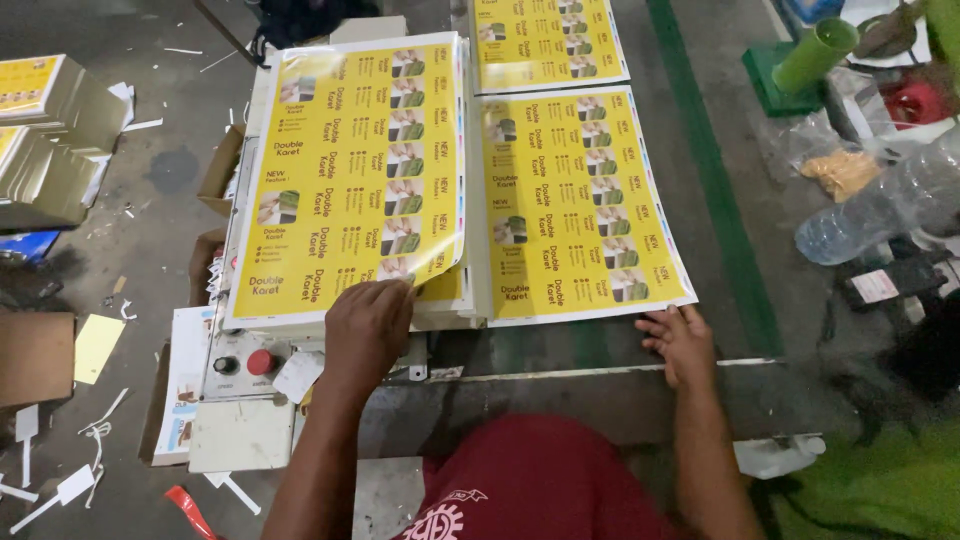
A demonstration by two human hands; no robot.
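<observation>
Left hand [366, 325] fingers pinch the top yellow sheet's [350, 170] near corner: thin, floppy, glossy. Right hand [682, 342] rests open beside the right sheet [575, 200].

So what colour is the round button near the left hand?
Red, beside a black knob; head view.

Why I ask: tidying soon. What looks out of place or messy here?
Paper offcuts lie scattered on the floor at left. The top yellow sheet curls up at its near corner, by the left hand.
</observation>
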